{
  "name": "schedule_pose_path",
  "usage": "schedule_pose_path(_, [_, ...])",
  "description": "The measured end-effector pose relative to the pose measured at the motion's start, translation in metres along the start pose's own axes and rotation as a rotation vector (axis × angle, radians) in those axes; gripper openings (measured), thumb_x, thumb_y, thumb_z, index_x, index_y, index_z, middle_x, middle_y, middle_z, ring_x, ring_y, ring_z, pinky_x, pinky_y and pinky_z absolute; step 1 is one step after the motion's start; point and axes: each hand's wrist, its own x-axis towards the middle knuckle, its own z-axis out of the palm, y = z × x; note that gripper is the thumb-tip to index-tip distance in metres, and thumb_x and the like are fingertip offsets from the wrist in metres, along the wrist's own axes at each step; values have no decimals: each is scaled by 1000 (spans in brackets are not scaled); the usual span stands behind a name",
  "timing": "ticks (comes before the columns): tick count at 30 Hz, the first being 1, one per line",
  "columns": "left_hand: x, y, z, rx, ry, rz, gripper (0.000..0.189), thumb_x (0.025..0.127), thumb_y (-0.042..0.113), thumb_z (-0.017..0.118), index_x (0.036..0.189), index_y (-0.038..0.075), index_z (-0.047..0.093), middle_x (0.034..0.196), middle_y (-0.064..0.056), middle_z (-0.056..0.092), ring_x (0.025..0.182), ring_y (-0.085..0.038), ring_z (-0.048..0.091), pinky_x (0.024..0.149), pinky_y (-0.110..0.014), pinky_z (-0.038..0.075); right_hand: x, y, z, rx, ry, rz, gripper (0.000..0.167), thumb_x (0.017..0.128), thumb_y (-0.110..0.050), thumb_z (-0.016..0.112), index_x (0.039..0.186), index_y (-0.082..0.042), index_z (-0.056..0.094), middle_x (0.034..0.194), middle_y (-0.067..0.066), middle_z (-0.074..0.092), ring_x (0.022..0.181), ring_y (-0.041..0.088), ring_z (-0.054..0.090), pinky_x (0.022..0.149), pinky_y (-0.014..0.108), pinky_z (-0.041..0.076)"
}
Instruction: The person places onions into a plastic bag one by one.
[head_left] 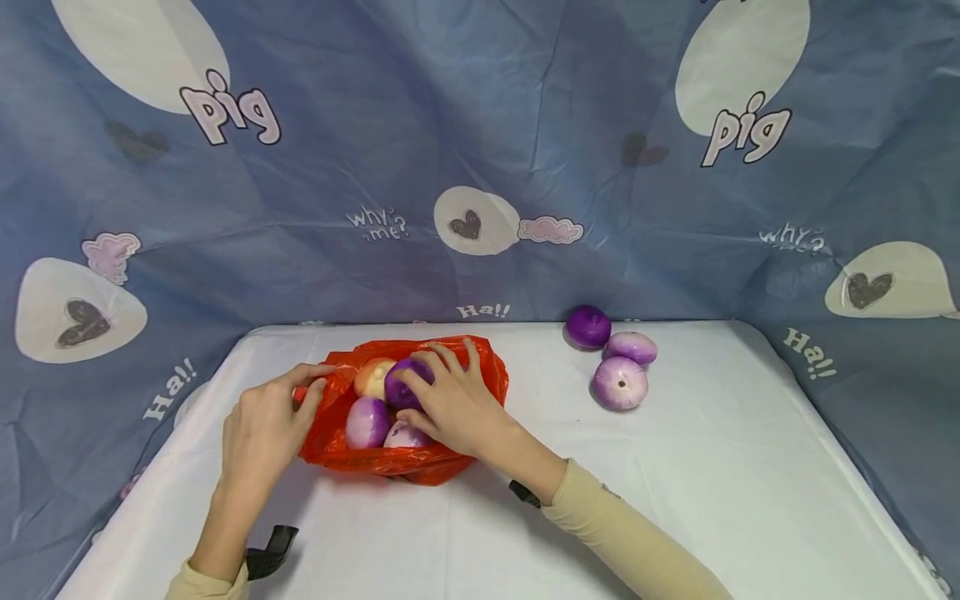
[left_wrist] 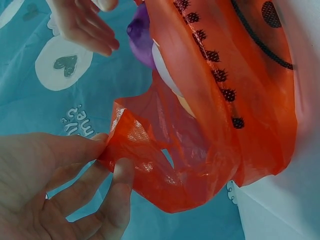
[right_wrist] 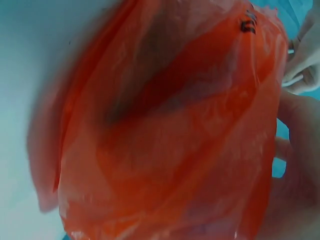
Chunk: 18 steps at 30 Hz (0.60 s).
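A red plastic bag (head_left: 341, 454) lies with its mouth open on the table. Inside show a yellowish onion (head_left: 371, 379), a dark purple onion (head_left: 402, 392) and two purple-and-white onions (head_left: 367, 423), partly covered by the bag. My left hand (head_left: 262, 425) pinches the bag's left edge between thumb and fingers, as the left wrist view also shows (left_wrist: 65, 180). Over the bag's right side is my right hand (head_left: 461, 408), its fingers spread above the dark purple onion. In the left wrist view its fingertips stand apart from that onion (left_wrist: 141, 37).
To the right, a dark purple onion (head_left: 588, 327) and two pale purple-and-white onions (head_left: 620, 383) sit grouped on the white-covered table (head_left: 712, 467). A blue printed cloth (head_left: 480, 150) hangs behind and around the table's sides.
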Motion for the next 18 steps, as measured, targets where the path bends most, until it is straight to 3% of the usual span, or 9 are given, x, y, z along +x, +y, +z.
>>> schedule_pose_path(7, [-1, -1, 0, 6, -26, -17, 24, 105, 23, 70, 127, 21, 78, 55, 0, 44, 49, -17, 37, 43, -31, 26, -9, 18, -12, 5, 51, 28, 51, 106, -57, 60, 149, -29, 58, 157, 7, 52, 155, 37, 42, 123, 77, 27])
schedule_pose_path(18, [1, 0, 1, 3, -34, -16, 24, 105, 23, 70, 128, 20, 78, 57, -1, 51, 50, -17, 39, 42, -32, 28, -35, 62, -43, 54, 127, 148, 55, 106, -52, 64, 153, -25, 54, 160, 13, 51, 157, 42, 41, 124, 80, 20])
